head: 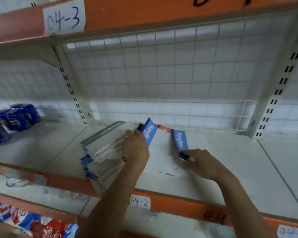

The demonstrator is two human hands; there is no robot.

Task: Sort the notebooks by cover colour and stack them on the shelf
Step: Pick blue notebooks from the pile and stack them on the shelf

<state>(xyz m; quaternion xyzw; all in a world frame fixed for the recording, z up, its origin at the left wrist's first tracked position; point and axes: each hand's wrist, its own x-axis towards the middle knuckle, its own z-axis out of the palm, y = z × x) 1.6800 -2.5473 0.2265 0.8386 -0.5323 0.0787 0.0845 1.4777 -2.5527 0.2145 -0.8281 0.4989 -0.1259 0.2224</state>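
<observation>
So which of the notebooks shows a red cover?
The red-covered notebook, lying at the back between the hands. The left hand grips a tilted blue-covered notebook; the right hand pinches a second blue-covered notebook.

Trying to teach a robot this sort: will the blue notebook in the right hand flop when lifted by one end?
Probably sags a little: the blue notebook looks thin, and the right hand pinches only its near end. Likely light, since a pinch alone holds it. It may slide easily on the smooth white shelf.
</observation>
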